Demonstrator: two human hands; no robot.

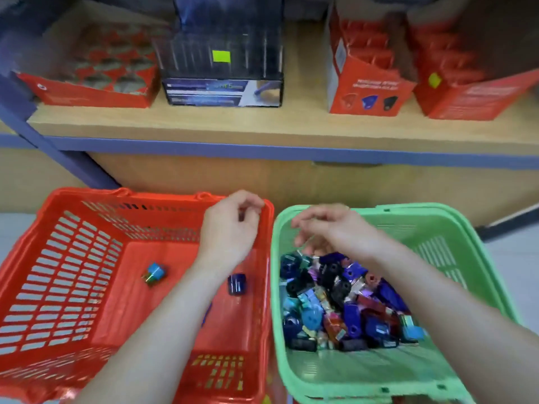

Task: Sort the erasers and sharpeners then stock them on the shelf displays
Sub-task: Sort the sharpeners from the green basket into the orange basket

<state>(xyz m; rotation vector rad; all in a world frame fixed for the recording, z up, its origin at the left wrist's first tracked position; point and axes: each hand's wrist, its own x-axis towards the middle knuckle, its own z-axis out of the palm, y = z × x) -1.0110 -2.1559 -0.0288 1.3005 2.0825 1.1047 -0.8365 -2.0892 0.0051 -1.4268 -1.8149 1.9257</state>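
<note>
The left hand (230,225) hangs over the far right corner of the red basket (58,272) with its fingers curled in. A dark speck shows between the fingertips, but I cannot tell whether it pinches a piece or holds nothing. The right hand (329,228) is blurred, with its fingers loose and spread. It grasps nothing I can see and reaches down at the far edge of the pile of erasers and sharpeners (335,301) heaped directly beneath it in the green basket (437,208). Under the left forearm a dark blue piece (236,284) lies on the red basket's floor, and a light blue piece (154,274) sits further out to that hand's left. Sorting looks barely begun, since nearly everything lies below the right hand. Beyond both hands runs the shelf (262,126) with red display boxes (367,77) and a dark box (221,68) between them. The pieces are small, glossy and jumbled, so a hurried grab could take two kinds at once and put an eraser among the sharpeners. A piece let go near the rims where the baskets meet could fall between them. Small ones might also slip through the red basket's slotted sides.
</note>
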